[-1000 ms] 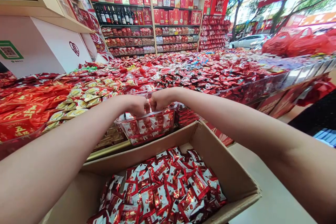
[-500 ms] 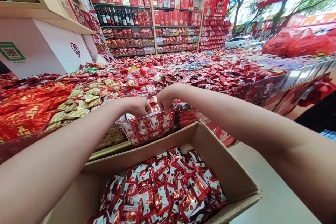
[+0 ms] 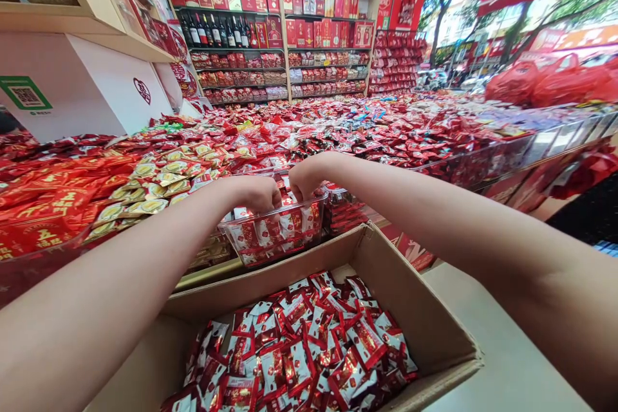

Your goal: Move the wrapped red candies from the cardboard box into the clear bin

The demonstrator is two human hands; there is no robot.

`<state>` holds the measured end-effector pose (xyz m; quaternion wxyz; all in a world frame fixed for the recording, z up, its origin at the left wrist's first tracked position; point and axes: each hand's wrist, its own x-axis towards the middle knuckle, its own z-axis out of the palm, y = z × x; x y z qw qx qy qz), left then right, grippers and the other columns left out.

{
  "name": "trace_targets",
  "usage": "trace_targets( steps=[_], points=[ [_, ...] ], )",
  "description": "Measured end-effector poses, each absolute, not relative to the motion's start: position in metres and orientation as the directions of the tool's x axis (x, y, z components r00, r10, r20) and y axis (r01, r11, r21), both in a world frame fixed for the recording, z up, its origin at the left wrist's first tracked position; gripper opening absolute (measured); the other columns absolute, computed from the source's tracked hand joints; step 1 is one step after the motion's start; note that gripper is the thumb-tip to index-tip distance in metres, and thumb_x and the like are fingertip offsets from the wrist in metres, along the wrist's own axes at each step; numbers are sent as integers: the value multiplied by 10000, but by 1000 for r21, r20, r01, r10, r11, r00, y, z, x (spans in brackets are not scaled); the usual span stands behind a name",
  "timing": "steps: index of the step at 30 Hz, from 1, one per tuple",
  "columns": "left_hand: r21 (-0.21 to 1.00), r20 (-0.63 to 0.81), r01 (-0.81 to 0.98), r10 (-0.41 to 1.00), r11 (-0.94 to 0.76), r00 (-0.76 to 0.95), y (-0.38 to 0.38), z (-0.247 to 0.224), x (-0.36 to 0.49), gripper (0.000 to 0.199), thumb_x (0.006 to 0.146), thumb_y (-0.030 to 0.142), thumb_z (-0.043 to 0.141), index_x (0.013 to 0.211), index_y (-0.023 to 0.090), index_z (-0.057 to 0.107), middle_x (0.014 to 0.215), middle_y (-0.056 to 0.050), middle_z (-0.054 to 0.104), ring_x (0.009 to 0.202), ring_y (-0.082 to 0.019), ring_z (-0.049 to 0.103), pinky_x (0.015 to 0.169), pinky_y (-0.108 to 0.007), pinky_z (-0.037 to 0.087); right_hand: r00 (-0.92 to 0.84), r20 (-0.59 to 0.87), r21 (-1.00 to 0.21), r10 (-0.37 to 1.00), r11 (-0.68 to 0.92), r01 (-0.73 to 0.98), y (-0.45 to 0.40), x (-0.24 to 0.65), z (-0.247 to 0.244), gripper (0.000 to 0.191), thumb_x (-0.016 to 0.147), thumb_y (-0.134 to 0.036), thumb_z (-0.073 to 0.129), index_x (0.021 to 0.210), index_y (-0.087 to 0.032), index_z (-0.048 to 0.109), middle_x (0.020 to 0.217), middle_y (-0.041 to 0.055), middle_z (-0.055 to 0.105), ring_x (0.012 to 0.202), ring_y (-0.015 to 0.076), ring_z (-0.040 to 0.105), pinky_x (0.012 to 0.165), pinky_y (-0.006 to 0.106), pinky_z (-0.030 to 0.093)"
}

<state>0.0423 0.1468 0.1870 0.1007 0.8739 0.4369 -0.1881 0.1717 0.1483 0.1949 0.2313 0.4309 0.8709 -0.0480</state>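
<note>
A clear plastic bin [image 3: 275, 232] of red and white candy packets stands at the front of the display, and both hands reach into it. My left hand [image 3: 263, 194] is at its left part, fingers curled down among the packets. Close by on the right, my right hand [image 3: 306, 179] bends down over the rim with curled fingers. What either hand grips is hidden by the fingers and packets. Below them a cardboard box [image 3: 410, 296] holds a loose heap of red and white packets [image 3: 299, 341].
Gold and white packets [image 3: 154, 183] and red packages [image 3: 53, 206] lie left of the bin. More candy [image 3: 386, 135] spreads behind. Shelves with bottles [image 3: 217, 31] and boxes stand at the back. Red plastic bags [image 3: 555, 82] sit at the right.
The view has shifted slightly, and my left hand is a little further right in the picture. Both hands remain in the bin.
</note>
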Motion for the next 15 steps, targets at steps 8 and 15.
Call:
trace_targets(
  steps=[8,15],
  points=[
    [88,-379,829,751,-553,541,140,197,19,271,584,329,566,793,189,664,742,-3,677,665,-148,567,591,-200,391,-522,-397,32,755,579,815,143,181,199,335,617,-143,582,951,-134,614,737,43,612,595,113,505,540,223,361],
    [331,128,821,884,-466,450,47,197,-25,267,738,384,442,808,191,613,717,11,644,651,-128,548,597,-204,388,-743,93,-268,662,736,622,65,205,179,166,702,-180,482,778,-162,627,711,2,615,606,88,511,561,193,355]
  ],
)
